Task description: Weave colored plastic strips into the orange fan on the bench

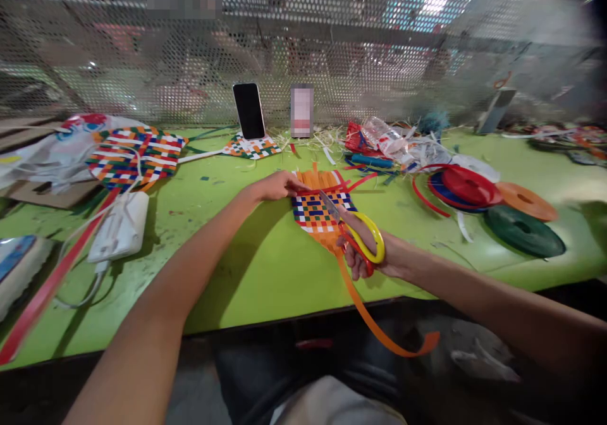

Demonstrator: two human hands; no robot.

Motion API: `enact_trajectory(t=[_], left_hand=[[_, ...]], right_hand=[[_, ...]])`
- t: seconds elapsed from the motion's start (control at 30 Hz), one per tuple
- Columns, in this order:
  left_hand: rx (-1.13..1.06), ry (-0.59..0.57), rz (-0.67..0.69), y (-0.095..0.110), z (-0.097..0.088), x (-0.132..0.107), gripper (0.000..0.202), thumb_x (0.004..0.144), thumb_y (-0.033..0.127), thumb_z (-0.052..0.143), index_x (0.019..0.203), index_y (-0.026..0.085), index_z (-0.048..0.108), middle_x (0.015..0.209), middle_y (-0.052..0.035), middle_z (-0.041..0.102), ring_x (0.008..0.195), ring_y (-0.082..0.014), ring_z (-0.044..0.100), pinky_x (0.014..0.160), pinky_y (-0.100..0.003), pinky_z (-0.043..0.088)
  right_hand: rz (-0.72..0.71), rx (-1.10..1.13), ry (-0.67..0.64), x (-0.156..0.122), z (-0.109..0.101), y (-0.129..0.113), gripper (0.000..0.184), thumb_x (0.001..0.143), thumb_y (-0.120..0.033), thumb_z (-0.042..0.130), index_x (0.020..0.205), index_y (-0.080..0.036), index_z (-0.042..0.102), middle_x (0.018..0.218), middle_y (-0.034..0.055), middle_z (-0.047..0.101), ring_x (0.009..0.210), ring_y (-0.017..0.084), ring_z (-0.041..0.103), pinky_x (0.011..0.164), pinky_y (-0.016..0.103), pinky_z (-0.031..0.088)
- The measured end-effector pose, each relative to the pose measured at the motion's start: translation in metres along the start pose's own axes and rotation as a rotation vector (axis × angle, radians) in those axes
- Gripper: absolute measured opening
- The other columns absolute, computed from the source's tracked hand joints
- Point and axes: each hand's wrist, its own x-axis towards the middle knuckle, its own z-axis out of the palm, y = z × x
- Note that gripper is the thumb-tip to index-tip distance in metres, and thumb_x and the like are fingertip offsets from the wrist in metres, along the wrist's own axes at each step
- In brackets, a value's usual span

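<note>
A small woven fan piece [317, 211] of orange, red, blue and white strips lies on the green table [265, 267]. My left hand [275, 186] presses on its upper left edge, fingers closed on the strips. My right hand [363, 248] grips yellow-and-red scissors [360, 238], whose blades point up-left over the weave. A long orange strip [379, 324] trails from the piece over the table's front edge.
Finished woven fans [135, 156] lie at the back left, one [251, 147] under a propped phone [249, 110]. Rolls of red, orange and green strip [497, 207] sit at right. A white charger with cable [121, 226] lies at left. Perforated metal screen [332, 45] closes the back.
</note>
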Motion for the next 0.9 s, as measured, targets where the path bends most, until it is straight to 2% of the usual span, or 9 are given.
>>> enact_trajectory(t=[0.23, 0.33, 0.47, 0.6, 0.77, 0.9], left_hand=[[0.013, 0.013, 0.025, -0.005, 0.0, 0.0, 0.047, 0.086, 0.007, 0.072, 0.13, 0.02, 0.081, 0.117, -0.0096, 0.083, 0.098, -0.0191, 0.074, 0.093, -0.031, 0.057], [0.004, 0.018, 0.039, -0.006, 0.0, 0.0, 0.046, 0.086, 0.007, 0.072, 0.128, 0.02, 0.082, 0.116, -0.0092, 0.083, 0.097, -0.0179, 0.073, 0.092, -0.03, 0.057], [-0.011, 0.016, 0.052, -0.007, 0.0, 0.0, 0.046, 0.084, 0.006, 0.072, 0.127, 0.02, 0.083, 0.115, -0.009, 0.083, 0.097, -0.0177, 0.073, 0.091, -0.03, 0.057], [-0.027, 0.026, 0.044, -0.005, 0.0, -0.001, 0.045, 0.084, 0.006, 0.072, 0.126, 0.019, 0.083, 0.117, -0.0099, 0.082, 0.098, -0.0185, 0.073, 0.092, -0.031, 0.058], [-0.036, 0.008, 0.026, -0.002, 0.0, -0.002, 0.046, 0.086, 0.008, 0.071, 0.129, 0.019, 0.082, 0.118, -0.0103, 0.082, 0.1, -0.0197, 0.074, 0.092, -0.031, 0.058], [-0.056, 0.001, 0.013, -0.001, 0.0, -0.003, 0.046, 0.086, 0.01, 0.072, 0.131, 0.018, 0.081, 0.118, -0.0102, 0.082, 0.1, -0.019, 0.074, 0.091, -0.029, 0.058]], right_hand=[[-0.059, -0.095, 0.081, -0.001, 0.003, 0.007, 0.074, 0.095, -0.087, 0.052, 0.065, -0.019, 0.057, 0.049, 0.0066, 0.061, 0.035, 0.016, 0.06, 0.033, 0.022, 0.045], [-0.061, -0.06, 0.088, -0.003, 0.005, 0.006, 0.072, 0.094, -0.086, 0.054, 0.068, -0.02, 0.057, 0.048, 0.0053, 0.06, 0.035, 0.015, 0.06, 0.034, 0.022, 0.045], [0.0, -0.024, 0.076, -0.008, 0.01, -0.004, 0.073, 0.094, -0.09, 0.048, 0.078, -0.02, 0.059, 0.051, 0.0055, 0.063, 0.037, 0.018, 0.063, 0.032, 0.022, 0.042], [0.054, -0.02, 0.052, -0.01, 0.011, -0.009, 0.075, 0.093, -0.092, 0.045, 0.078, -0.019, 0.058, 0.052, 0.0062, 0.062, 0.038, 0.019, 0.064, 0.033, 0.023, 0.043], [-0.077, -0.003, 0.021, 0.0, 0.002, 0.007, 0.073, 0.091, -0.09, 0.055, 0.072, -0.019, 0.058, 0.053, 0.0054, 0.062, 0.039, 0.018, 0.064, 0.033, 0.023, 0.041], [-0.156, -0.014, -0.007, 0.007, 0.002, 0.02, 0.076, 0.091, -0.088, 0.056, 0.065, -0.017, 0.061, 0.053, 0.0064, 0.062, 0.04, 0.018, 0.064, 0.036, 0.024, 0.043]])
